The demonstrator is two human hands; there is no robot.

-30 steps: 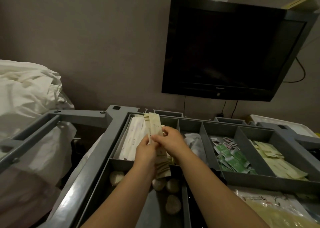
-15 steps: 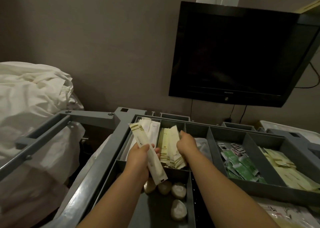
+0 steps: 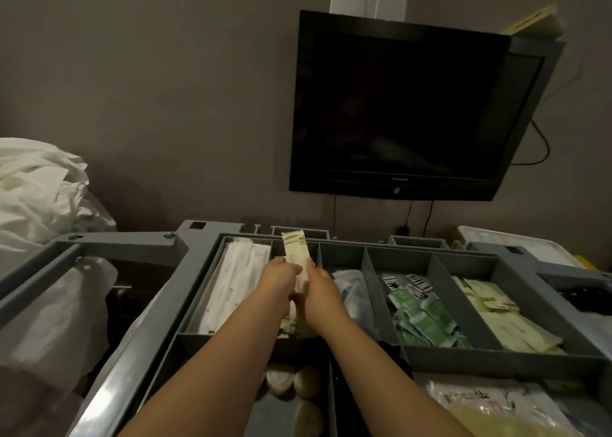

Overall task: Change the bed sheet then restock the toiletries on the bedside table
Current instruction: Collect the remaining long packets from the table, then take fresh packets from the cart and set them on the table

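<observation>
A grey plastic housekeeping cart tray (image 3: 364, 264), split by dividers into compartments, fills the lower half of the view. The far-left compartment holds long white paper-wrapped packets (image 3: 231, 281) lying lengthwise, front to back. The next, narrow compartment holds cream sachets, mostly hidden behind the hands. To its right, a compartment holds a crumpled clear plastic bag (image 3: 351, 287). Further right is a compartment with a loose pile of green sachets (image 3: 424, 320) and some black-and-white striped ones (image 3: 407, 282) behind them. The rightmost compartment holds flat pale-yellow sachets (image 3: 503, 317), stacked unevenly. In a lower tray nearest the viewer sit several small round wrapped soaps (image 3: 291, 383), and at the bottom right lie clear plastic-wrapped packs (image 3: 490, 403).

Both bare forearms reach forward over the narrow compartment. The left hand (image 3: 278, 279) and right hand (image 3: 319, 287) meet around a thin bundle of cream toiletry sachets with olive stripes (image 3: 295, 249). Each hand's fingers are curled and pinching the bundle's lower part, left hand on its left edge, right thumb on its right edge. The bundle stands nearly upright, long axis vertical, striped end pointing up and slightly away towards the wall, raised just above the narrow compartment.

Left of the cart is a heap of crumpled white bed linen (image 3: 36, 188). A dark wall-mounted television (image 3: 404, 105) hangs above the tray.
</observation>
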